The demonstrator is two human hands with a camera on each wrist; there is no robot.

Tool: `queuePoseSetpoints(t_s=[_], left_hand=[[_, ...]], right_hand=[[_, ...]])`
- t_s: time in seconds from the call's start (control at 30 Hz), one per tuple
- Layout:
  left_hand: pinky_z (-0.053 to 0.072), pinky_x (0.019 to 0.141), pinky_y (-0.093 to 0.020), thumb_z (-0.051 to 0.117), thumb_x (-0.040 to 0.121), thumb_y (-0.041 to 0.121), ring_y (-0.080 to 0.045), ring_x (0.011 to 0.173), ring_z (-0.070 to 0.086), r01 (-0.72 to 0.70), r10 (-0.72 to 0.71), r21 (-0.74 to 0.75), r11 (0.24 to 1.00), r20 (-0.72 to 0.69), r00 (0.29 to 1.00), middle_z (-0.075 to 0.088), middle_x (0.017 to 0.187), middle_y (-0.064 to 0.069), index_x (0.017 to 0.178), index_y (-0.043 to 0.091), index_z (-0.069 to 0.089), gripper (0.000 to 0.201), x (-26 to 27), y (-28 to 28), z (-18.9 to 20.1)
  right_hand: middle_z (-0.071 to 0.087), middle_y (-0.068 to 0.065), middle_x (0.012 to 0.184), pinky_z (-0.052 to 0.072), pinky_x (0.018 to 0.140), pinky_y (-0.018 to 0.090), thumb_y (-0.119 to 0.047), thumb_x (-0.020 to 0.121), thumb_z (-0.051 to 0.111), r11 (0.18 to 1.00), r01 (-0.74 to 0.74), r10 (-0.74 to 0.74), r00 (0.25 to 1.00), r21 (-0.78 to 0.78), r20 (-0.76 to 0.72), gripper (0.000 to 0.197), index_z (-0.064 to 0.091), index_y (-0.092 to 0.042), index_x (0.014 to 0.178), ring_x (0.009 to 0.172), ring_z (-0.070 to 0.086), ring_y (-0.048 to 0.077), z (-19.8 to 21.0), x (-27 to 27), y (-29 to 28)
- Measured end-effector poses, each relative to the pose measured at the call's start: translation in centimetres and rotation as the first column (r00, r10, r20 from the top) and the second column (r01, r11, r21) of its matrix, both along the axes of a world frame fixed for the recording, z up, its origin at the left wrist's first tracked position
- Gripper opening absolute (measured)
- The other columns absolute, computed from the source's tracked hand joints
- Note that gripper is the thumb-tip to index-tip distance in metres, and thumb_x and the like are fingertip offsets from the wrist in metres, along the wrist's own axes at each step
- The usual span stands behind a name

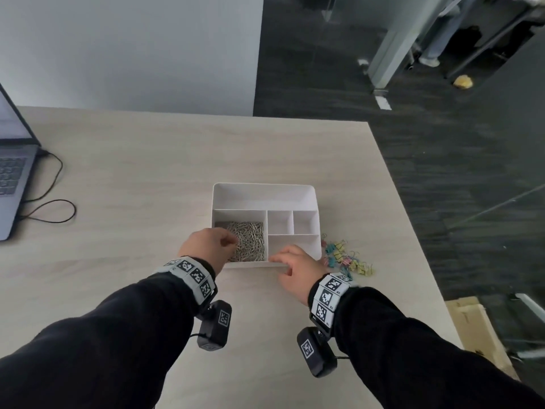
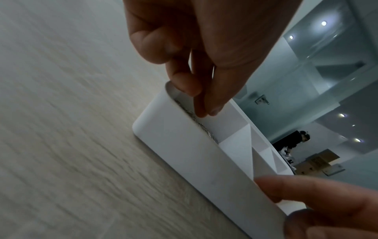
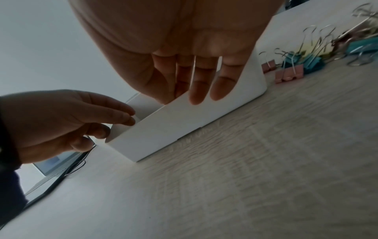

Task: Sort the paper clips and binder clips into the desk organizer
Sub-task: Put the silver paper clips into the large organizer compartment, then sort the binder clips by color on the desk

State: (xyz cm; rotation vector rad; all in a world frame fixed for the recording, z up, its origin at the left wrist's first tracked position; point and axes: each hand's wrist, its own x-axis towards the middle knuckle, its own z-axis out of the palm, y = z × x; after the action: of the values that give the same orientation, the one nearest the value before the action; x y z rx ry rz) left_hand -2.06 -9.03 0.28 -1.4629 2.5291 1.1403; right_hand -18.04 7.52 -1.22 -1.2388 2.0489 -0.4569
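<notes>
A white desk organizer [image 1: 262,188] sits on the table, with a pile of silver paper clips [image 1: 250,236] in its near-left compartment. My left hand [image 1: 206,246] reaches into that compartment. In the left wrist view its thumb and index tip meet in a pinch at the paper clips [image 2: 197,122]; what they hold is hidden. My right hand [image 1: 298,267] rests with straight fingers over the organizer's near wall [image 3: 163,129], by the near-right compartment. Coloured binder clips [image 1: 348,258] lie loose on the table just right of the organizer, also in the right wrist view [image 3: 296,71].
An open laptop [image 1: 11,172] with a looped black cable [image 1: 50,208] sits at the table's left. The table's right edge runs close behind the binder clips. A cardboard box [image 1: 477,329] stands on the floor to the right. The organizer's other compartments look empty.
</notes>
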Motion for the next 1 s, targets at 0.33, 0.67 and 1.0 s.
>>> queuePoseSetpoints(t_s=[0.33,0.67,1.0], left_hand=[[0.043,0.066,-0.018,0.066,0.081,0.028,0.003,0.070,0.056,0.208,-0.210,-0.031,0.978,-0.105,0.972,0.064,0.078,0.019,0.075,0.032,0.067,0.007,-2.0,3.6,1.0],[0.053,0.076,-0.028,0.059,0.084,0.027,-0.001,0.075,0.055,0.411,-0.435,-0.184,0.893,-0.121,0.892,0.061,0.082,0.019,0.088,0.032,0.068,0.011,-9.9,8.7,0.8],[0.021,0.109,-0.043,0.049,0.087,0.038,-0.016,0.140,0.027,0.641,-0.533,-0.328,0.694,0.364,0.764,0.044,0.141,0.011,0.120,0.034,0.055,0.034,-18.5,11.1,0.9]], right_hand=[[0.050,-0.015,0.115,0.047,0.086,0.021,-0.016,0.090,0.055,0.994,0.108,-0.108,0.993,-0.017,-0.040,0.021,0.064,-0.025,0.107,0.090,0.055,0.005,2.1,-2.0,4.1],[0.057,-0.008,0.094,0.044,0.073,0.022,-0.017,0.085,0.062,0.912,0.411,-0.409,0.903,-0.016,-0.131,0.008,0.061,-0.025,0.085,0.077,0.054,0.004,0.2,-12.1,11.2],[0.055,-0.006,0.111,0.045,0.090,0.032,-0.026,0.087,0.061,0.996,0.058,-0.066,0.990,-0.073,-0.121,0.019,0.065,-0.024,0.105,0.106,0.047,0.014,-1.6,-17.0,9.0]])
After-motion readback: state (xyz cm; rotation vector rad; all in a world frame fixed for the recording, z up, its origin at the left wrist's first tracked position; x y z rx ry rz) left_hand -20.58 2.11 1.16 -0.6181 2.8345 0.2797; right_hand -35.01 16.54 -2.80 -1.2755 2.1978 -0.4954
